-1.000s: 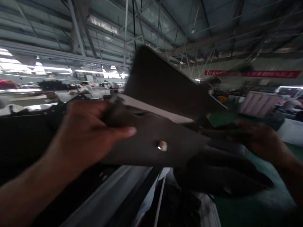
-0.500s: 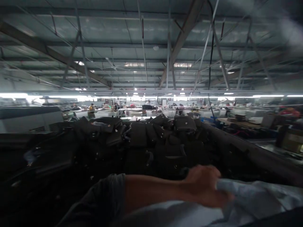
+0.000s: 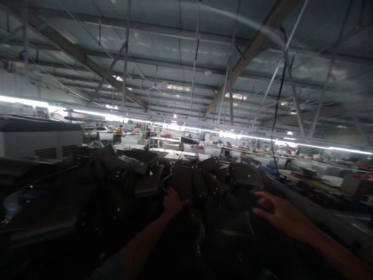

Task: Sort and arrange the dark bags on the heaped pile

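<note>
Forearms come up from the bottom edge of the view and run away from the camera into a dim heap of dark bags [image 3: 186, 182]. The left hand [image 3: 172, 203] is sunk among the pieces at the middle of the heap, its fingers curled in against a dark upright bag [image 3: 181, 182] that stands just beyond the knuckles; whether they have closed round it or only press on it cannot be told in this light. The right hand [image 3: 276, 212] hangs spread and empty over the heap's right side, fingers pointing left toward a flat dark bag [image 3: 246, 175] that lies just beyond and to the left of the fingertips, apart from them. That flat bag rests with its long axis roughly across the view, tilted down slightly toward the right, a small metal stud glinting on its flap. So the left hand is the nearer of the two to a bag, already touching the heap, while the right is short of contact. The bags look alike: dark, boxy, stiff-flapped, stacked at many angles. Left of the heap stands a pale grey machine casing [image 3: 40, 138] with vent slots. Far beyond, bright strip lights [image 3: 204, 130] cross a hall of worktables under a steel-trussed roof [image 3: 186, 46].
</note>
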Demonstrator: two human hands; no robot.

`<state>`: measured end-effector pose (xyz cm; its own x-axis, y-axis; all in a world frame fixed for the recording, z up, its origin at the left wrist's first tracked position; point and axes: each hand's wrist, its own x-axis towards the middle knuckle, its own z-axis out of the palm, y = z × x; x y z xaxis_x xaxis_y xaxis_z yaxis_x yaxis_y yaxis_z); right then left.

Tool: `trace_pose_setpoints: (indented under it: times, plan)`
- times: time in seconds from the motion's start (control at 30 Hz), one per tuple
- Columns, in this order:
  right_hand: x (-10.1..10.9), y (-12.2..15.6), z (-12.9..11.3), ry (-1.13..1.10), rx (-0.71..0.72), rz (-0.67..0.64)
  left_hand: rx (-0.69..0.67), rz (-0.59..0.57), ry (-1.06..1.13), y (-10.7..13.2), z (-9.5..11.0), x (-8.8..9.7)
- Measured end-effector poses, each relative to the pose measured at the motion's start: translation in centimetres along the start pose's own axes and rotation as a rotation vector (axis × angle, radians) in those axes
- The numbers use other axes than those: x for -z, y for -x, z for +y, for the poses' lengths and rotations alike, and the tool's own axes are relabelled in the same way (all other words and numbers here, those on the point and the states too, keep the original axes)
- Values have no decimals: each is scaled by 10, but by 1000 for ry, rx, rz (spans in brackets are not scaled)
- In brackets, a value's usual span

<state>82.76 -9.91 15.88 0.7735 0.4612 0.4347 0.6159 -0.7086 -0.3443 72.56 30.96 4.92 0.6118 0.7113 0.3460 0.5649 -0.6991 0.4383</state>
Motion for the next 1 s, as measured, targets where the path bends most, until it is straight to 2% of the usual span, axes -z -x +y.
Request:
trace_pose_setpoints:
  times: [0.07, 0.1, 0.2, 0.27, 0.33, 0.4, 0.47, 0.6, 0.7, 0.77, 0.87, 1.0]
  plan:
    - [-52, -63, -44, 149, 25, -130, -9, 87, -25, 4, 3, -19]
    - [-81, -93, -68, 268, -43, -163, -13, 143, -50, 5, 6, -28]
    - [-167, -159, -125, 356, -136, -168, 2, 282, -119, 8, 26, -48]
    - [-213, -181, -146, 401, -171, -135, 49, 302, -107, 5, 42, -56]
    - [-248, -190, -155, 452, -190, -85, 102, 300, -73, -1, 57, -59]
    - [-274, -196, -158, 501, -176, -35, 126, 290, -36, -13, 66, -62]
    - [-291, -203, -156, 530, -149, -6, 141, 280, 2, -25, 64, -66]
    - [-304, -219, -141, 494, -178, 1, 169, 237, 84, -38, 40, -71]
    - [-298, -227, -129, 412, -285, 13, 156, 173, 200, -42, 22, -63]
    - [-287, -227, -126, 352, -319, 17, 159, 129, 271, -44, 14, -51]
    - [-256, -220, -128, 249, -293, -1, 179, 68, 395, -46, 6, -22]
    - [-187, -204, -125, 101, -215, -28, 169, -29, 680, -33, 9, 29]
